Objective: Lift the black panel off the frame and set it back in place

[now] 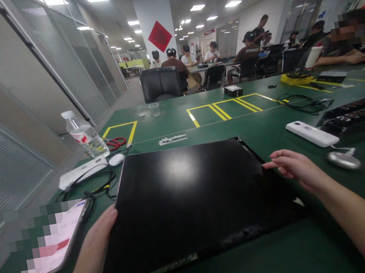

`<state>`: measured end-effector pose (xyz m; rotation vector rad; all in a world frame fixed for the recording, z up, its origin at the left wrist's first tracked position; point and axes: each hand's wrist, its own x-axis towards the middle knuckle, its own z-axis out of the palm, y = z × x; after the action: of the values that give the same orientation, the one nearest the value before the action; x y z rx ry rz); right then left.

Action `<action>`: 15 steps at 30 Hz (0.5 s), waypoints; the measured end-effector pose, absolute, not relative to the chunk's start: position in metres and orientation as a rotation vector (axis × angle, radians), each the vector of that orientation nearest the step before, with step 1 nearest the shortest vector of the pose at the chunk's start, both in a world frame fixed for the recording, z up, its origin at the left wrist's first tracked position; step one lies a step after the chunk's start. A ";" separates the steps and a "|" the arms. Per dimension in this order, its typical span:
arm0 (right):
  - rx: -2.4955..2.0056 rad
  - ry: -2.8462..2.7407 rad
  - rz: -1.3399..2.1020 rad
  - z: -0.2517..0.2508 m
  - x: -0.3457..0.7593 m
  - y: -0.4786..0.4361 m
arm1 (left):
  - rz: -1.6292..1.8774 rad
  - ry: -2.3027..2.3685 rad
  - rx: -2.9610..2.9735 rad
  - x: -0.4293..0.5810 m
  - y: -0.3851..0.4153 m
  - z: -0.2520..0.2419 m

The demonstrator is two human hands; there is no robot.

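A black flat screen panel (193,196) lies in front of me on the green table, a bright reflection on its glossy face. A narrow green strip (163,269) shows along its near edge, and a small white tab (298,201) sits at the near right corner. My left hand (101,228) is closed around the panel's left edge, its fingertips partly hidden. At the right edge, my right hand (296,167) has its fingers partly bent and apart, with one fingertip at or just touching the panel's border.
On the left are a phone (58,243), a white power bank (83,173), black cables, red-handled scissors (116,143) and a water bottle (85,135). To the right lie another white power bank (312,133) and a silver mouse (344,160). People sit at tables beyond.
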<state>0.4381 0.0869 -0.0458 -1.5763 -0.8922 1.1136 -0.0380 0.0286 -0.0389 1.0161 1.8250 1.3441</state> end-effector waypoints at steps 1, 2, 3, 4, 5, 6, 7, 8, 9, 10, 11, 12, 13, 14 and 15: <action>-1.578 -0.897 1.111 -0.046 0.439 0.087 | 1.340 1.823 0.981 -0.036 0.026 -0.041; -1.581 -0.903 1.108 -0.046 0.439 0.087 | 1.330 1.823 0.950 -0.035 0.024 -0.042; -1.587 -0.910 1.103 -0.046 0.439 0.087 | 1.316 1.807 0.936 -0.035 0.024 -0.043; -1.594 -0.916 1.096 -0.046 0.439 0.087 | 1.302 1.785 0.938 -0.035 0.023 -0.043; -1.601 -0.924 1.090 -0.046 0.438 0.087 | 1.291 1.755 0.953 -0.035 0.024 -0.044; -1.608 -0.933 1.084 -0.046 0.438 0.086 | 1.286 1.723 0.972 -0.035 0.025 -0.044; -1.614 -0.942 1.077 -0.046 0.438 0.086 | 1.290 1.701 0.988 -0.035 0.026 -0.044; -1.619 -0.950 1.071 -0.046 0.438 0.086 | 1.299 1.697 0.993 -0.034 0.027 -0.044; -1.623 -0.957 1.066 -0.046 0.437 0.086 | 1.306 1.700 0.991 -0.032 0.028 -0.043; -1.626 -0.964 1.061 -0.045 0.437 0.086 | 1.307 1.700 0.988 -0.030 0.029 -0.041; -1.630 -0.969 1.058 -0.045 0.436 0.085 | 1.301 1.692 0.988 -0.028 0.029 -0.039; -1.633 -0.972 1.057 -0.044 0.435 0.085 | 1.294 1.682 0.990 -0.025 0.028 -0.036; -1.634 -0.973 1.059 -0.044 0.434 0.084 | 1.284 1.670 0.991 -0.022 0.028 -0.032; -1.632 -0.974 1.061 -0.043 0.434 0.084 | 1.277 1.660 0.990 -0.019 0.027 -0.029; -1.629 -0.978 1.063 -0.043 0.433 0.084 | 1.271 1.657 0.987 -0.016 0.027 -0.025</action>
<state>0.4329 0.0836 -0.0428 -1.6289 -0.9775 1.0627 -0.0158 0.0271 -0.0251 0.9865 1.6566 1.2710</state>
